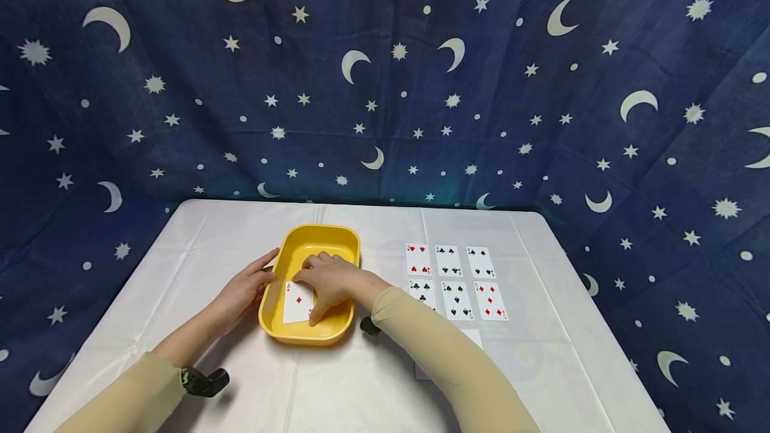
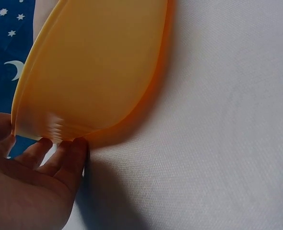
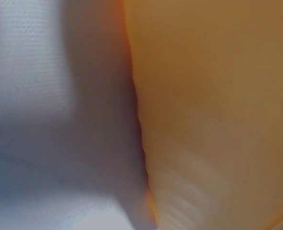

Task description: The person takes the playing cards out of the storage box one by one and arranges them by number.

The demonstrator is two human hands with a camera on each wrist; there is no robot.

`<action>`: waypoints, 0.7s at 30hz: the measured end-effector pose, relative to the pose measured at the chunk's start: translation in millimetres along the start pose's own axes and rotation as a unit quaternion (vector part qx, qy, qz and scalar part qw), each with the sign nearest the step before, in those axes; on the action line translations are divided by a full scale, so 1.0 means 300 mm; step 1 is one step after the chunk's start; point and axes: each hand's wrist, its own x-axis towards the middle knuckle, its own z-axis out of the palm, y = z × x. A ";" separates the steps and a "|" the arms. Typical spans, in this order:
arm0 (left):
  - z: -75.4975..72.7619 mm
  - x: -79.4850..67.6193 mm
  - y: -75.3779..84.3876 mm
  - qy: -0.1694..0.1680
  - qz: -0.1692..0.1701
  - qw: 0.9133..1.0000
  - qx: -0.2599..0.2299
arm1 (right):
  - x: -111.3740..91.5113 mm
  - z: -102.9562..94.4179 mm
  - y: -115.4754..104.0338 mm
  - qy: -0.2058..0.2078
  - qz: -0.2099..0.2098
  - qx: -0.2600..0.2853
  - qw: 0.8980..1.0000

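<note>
A yellow tray (image 1: 273, 333) stands on the table, an ace of diamonds playing card (image 1: 293, 306) inside it. Reaching into the tray, my right hand (image 1: 333, 282) holds this card, the thumb at its lower right corner and the fingers near its upper edge. My left hand (image 1: 243, 293) rests against the tray's left side, its fairly straight fingers touching the outer wall (image 2: 84, 81). In the right wrist view the tray's outer wall (image 3: 213, 96) fills the right side, and that hand is out of sight.
Right of the tray lie face-up cards in two rows, fours such as the four of clubs (image 1: 448, 261) above fives such as the five of diamonds (image 1: 490, 301). My right forearm partly covers the five of clubs (image 1: 423, 291) and a white item (image 1: 474, 335) below.
</note>
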 end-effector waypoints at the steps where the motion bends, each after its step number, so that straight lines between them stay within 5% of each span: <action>1: 0.000 0.000 0.000 0.000 0.000 1.000 0.000 | -0.001 0.000 -0.001 0.000 0.000 0.002 1.000; 21: -0.001 0.004 -0.005 -0.001 0.002 1.000 -0.001 | -0.028 -0.028 0.015 0.012 -0.040 0.006 0.999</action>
